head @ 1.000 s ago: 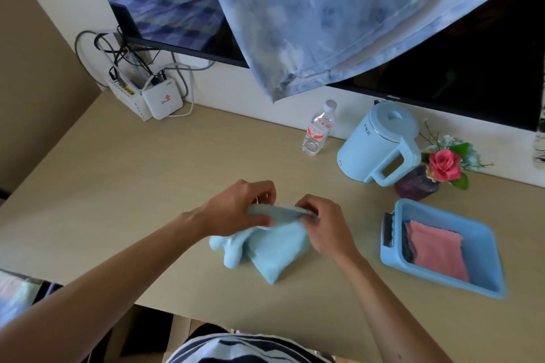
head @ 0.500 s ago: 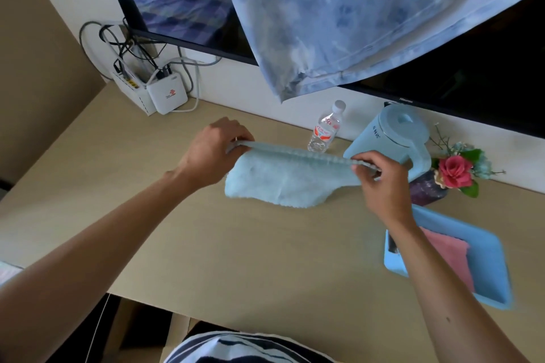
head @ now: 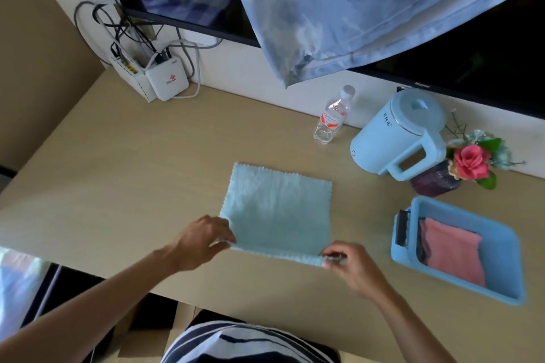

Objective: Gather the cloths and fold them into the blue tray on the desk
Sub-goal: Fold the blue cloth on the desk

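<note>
Light-blue cloth point(head: 277, 209) spread flat mid-desk point(head: 118, 174), its near edge lifted slightly — left hand point(head: 202, 240) pinches the near-left corner, right hand point(head: 351, 267) pinches the near-right corner. Blue tray point(head: 501, 247), toward the desk's right edge, holds a folded pink cloth point(head: 451, 253) — kettle point(head: 398, 132) and water bottle point(head: 331, 118) stand along the far edge.

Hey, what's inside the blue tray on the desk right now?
A folded pink cloth lies in the blue tray, with a dark edge showing along its left side. Whatever is beneath the pink cloth is covered.
</note>
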